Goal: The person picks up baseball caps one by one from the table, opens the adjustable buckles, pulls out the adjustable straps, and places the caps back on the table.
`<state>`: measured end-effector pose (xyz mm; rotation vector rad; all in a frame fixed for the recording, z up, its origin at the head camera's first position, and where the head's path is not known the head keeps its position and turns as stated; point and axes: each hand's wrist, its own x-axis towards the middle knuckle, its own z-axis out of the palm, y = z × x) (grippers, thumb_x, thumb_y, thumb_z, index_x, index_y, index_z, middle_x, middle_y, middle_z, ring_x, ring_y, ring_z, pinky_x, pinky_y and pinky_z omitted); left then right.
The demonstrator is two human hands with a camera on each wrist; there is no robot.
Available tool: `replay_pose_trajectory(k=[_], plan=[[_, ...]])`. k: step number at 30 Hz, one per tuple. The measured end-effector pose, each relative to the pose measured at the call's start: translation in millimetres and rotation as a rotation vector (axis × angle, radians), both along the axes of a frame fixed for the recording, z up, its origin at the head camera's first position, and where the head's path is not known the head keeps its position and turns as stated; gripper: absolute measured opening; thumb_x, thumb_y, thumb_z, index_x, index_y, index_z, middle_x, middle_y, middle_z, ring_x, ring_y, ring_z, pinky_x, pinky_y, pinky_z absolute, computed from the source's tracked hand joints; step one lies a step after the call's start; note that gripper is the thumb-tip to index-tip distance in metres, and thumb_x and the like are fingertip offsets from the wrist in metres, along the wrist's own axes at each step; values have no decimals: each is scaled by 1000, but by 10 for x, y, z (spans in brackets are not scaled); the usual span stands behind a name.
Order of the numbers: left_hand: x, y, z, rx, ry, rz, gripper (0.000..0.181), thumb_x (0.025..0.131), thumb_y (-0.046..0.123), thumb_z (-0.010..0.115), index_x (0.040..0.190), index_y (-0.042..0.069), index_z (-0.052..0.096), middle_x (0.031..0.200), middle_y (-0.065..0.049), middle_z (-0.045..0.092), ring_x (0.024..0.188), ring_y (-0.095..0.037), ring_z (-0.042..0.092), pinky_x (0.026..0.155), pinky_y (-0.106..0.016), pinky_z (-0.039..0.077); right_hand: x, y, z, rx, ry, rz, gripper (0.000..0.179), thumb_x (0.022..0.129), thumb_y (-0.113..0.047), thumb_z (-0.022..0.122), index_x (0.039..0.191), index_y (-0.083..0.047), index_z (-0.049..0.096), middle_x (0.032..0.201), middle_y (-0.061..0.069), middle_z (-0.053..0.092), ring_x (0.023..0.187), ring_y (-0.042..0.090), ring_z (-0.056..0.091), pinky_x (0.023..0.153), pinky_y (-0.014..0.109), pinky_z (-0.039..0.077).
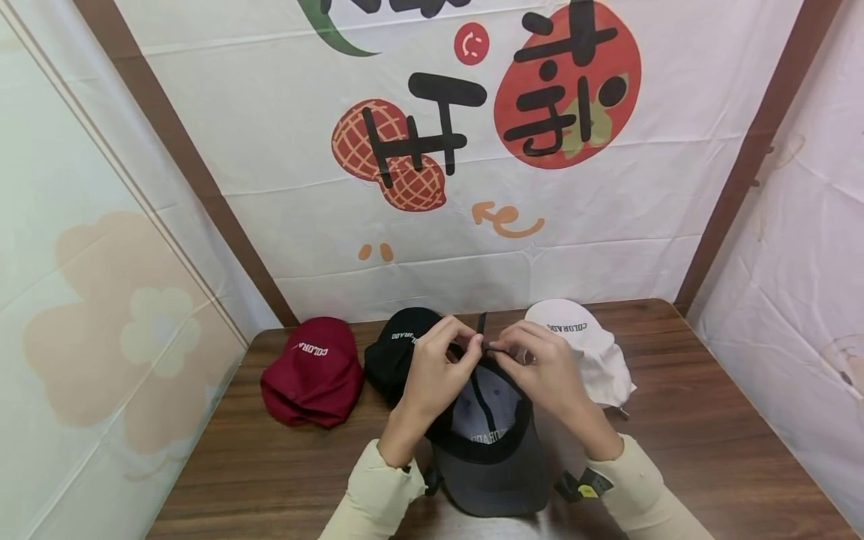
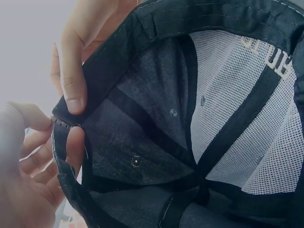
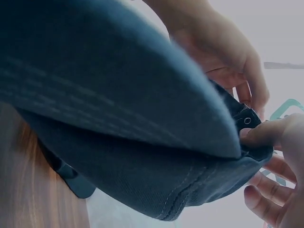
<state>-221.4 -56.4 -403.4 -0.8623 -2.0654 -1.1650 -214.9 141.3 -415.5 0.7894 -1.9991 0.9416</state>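
While the grey cap (image 1: 491, 450) is held over the table (image 1: 223, 480), inside showing, left hand (image 1: 435, 367) and right hand (image 1: 550, 367) each pinch its back strap (image 1: 482, 322), fingertips nearly meeting; step, apparently strap adjustment; next move likely calls for aligned ends, steady grip

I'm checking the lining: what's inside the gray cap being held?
Inside the gray cap: white mesh, dark seam tape and reversed lettering. What lies beneath the sweatband is covered.
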Motion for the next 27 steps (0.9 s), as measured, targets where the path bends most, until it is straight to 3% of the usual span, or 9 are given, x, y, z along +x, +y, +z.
replay_pose_trajectory(k=[5,13,20,27], plan=[[2,-3,-9,-4,0,-2,8,100,5,70,94,10,70,86,-3,64,72,-12,63,55,-24,53,4,-1,-3,-9,-4,5,23,79,5,89,85,-13,76,92,-1,76,70,13,65,55,26,51],[14,-10,-29,0,3,5,8,99,4,71,93,10,70,86,-3,65,72,-13,63,55,-18,51,16,-3,-9,-23,-7,23,24,78,7,88,84,-13,76,90,-1,76,70,15,65,59,16,47],[14,-22,-40,15,-12,2,9,99,4,71,92,10,69,86,-3,64,72,-12,63,54,-17,50,21,-13,-13,-15,5,19,24,78,6,89,84,-14,77,91,-1,76,71,12,64,56,26,49],[18,-22,-39,32,-38,-1,9,99,5,70,92,10,69,87,-3,64,73,-12,63,54,-18,51,20,-14,-9,-17,3,27,25,78,6,88,83,-15,77,91,-1,76,71,12,64,56,23,48]])
